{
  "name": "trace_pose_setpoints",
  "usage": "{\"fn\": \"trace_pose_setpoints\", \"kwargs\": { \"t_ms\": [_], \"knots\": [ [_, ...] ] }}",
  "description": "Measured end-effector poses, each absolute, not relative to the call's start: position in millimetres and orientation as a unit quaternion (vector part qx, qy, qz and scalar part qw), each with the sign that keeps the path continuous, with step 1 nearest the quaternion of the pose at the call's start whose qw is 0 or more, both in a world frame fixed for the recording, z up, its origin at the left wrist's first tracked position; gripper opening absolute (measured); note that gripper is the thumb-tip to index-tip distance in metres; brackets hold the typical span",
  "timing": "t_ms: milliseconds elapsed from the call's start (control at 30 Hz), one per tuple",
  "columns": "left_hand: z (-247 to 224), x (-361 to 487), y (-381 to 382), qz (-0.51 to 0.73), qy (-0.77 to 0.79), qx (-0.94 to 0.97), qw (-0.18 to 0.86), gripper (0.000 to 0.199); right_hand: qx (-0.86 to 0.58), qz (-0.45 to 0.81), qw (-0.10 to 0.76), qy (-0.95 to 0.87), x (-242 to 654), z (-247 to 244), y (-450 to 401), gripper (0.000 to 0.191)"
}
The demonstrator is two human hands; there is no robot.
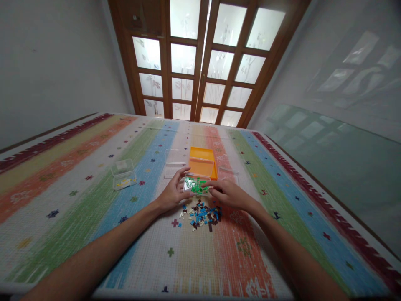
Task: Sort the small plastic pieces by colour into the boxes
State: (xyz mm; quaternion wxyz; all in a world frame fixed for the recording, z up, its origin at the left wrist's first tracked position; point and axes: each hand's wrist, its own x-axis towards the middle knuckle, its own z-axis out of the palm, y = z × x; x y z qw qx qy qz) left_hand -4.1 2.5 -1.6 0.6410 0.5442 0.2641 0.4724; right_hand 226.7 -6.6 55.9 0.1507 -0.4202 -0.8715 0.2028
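Note:
A clear plastic box holds small green bricks (196, 185) at the middle of the table. My left hand (174, 190) grips this box by its left side, thumb at the near edge and fingers behind. Over the box's right part is my right hand (227, 193), its fingers bent together at the green bricks; whatever they pinch is too small to make out. Just nearer to me lies a loose pile of blue, brown and cream bricks (202, 215) on the cloth.
An orange box (202, 154) stands behind the green bricks. Beside it on the left is a clear open box (175, 157). Farther left, another clear box (124, 174) contains yellow pieces. A striped cloth (125, 259) covers the table.

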Motion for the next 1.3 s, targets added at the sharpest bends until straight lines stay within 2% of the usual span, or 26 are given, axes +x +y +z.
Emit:
{"fn": "trace_pose_setpoints", "kwargs": {
  "t_ms": [367, 633, 833, 1067, 1300],
  "knots": [
    [-1, -4, 1, 0.47, 0.271, 0.545, 0.639, 0.081, -0.403, 0.172, 0.062, -0.897, 214, 62, -16, 0.047],
    [-2, -4, 3, 0.467, 0.271, 0.553, 0.634, 0.081, -0.4, 0.167, 0.056, -0.9, 210, 60, -15, 0.052],
    [-2, -3, 3, 0.472, 0.279, 0.552, 0.628, 0.081, -0.408, 0.174, 0.073, -0.893, 212, 61, -15, 0.063],
    [0, -3, 2, 0.469, 0.279, 0.553, 0.63, 0.081, -0.41, 0.199, 0.088, -0.886, 217, 59, -14, 0.063],
    [-1, -3, 2, 0.466, 0.281, 0.549, 0.634, 0.081, -0.408, 0.187, 0.067, -0.891, 215, 61, -15, 0.062]
  ]
}}
